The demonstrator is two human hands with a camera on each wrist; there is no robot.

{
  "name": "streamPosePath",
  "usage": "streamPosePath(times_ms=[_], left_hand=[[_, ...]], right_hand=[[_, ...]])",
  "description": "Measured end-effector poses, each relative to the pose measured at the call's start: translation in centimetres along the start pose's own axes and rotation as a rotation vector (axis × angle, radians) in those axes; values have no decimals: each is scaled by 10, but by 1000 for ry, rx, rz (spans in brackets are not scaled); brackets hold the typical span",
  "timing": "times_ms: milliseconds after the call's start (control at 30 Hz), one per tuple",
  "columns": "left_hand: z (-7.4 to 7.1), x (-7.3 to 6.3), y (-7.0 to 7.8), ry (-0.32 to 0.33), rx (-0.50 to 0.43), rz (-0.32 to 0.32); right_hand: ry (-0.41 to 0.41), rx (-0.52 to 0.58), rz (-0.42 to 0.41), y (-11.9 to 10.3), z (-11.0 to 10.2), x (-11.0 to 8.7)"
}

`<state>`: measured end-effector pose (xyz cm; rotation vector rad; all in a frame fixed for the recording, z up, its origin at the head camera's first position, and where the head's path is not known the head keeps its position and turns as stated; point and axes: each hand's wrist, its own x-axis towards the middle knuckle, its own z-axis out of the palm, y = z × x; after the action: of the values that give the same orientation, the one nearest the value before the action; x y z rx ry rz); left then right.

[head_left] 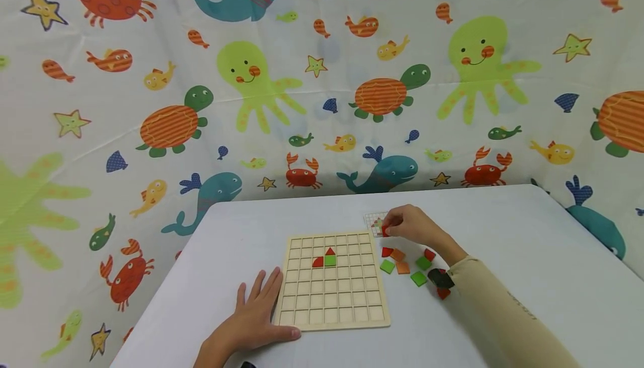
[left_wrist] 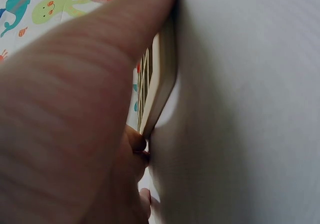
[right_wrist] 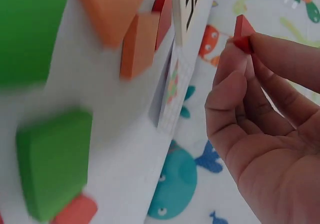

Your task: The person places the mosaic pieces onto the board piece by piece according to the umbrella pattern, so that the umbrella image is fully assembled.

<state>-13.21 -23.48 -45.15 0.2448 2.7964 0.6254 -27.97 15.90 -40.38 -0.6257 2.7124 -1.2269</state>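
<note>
My right hand (head_left: 410, 225) is raised above the far right corner of the wooden grid board (head_left: 332, 301). Between thumb and fingertips it pinches a small red wooden piece (right_wrist: 243, 34) with a pointed corner. Just behind that hand lies a printed pattern card (head_left: 370, 225), partly covered by it. With fingers spread, my left hand (head_left: 254, 317) rests on the table against the board's left edge, its thumb at the near left corner. On the grid sit a green square (head_left: 330, 260), a red triangle (head_left: 330, 251) above it and a red quarter-circle (head_left: 318, 262) to its left.
Right of the board lie loose wooden pieces: several green squares (head_left: 418, 278), orange pieces (head_left: 403, 268) and red pieces (head_left: 387, 251). The right forearm (head_left: 503, 306) reaches over the table beside them. A curtain (head_left: 322, 150) with sea animals hangs behind the table's far edge.
</note>
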Motion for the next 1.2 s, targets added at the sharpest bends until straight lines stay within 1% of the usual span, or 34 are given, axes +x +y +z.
streamPosePath(times_ms=[100, 200, 333, 533, 667, 767, 867, 1067, 1200], left_hand=[[-1, 0, 1, 1, -1, -3], [-2, 0, 2, 3, -3, -3], [-3, 0, 3, 3, -3, 0], [-4, 2, 3, 4, 2, 5], [-4, 2, 3, 2, 12, 8], [-6, 2, 2, 2, 18, 17], [-6, 2, 2, 2, 19, 19], [-8, 0, 2, 3, 12, 2], [-7, 0, 0, 3, 2, 6]], right_hand=[[-39, 40, -25, -9, 11, 3], [-68, 61, -34, -19, 22, 6], [-97, 63, -63, -31, 37, 12], [-127, 47, -129, -42, 57, 19], [-156, 19, -169, -47, 68, 23], [-171, -20, -170, -48, 76, 27], [-169, -51, -165, -49, 81, 28], [-169, -94, -193, -53, 86, 29], [-160, -135, -216, -53, 89, 29]])
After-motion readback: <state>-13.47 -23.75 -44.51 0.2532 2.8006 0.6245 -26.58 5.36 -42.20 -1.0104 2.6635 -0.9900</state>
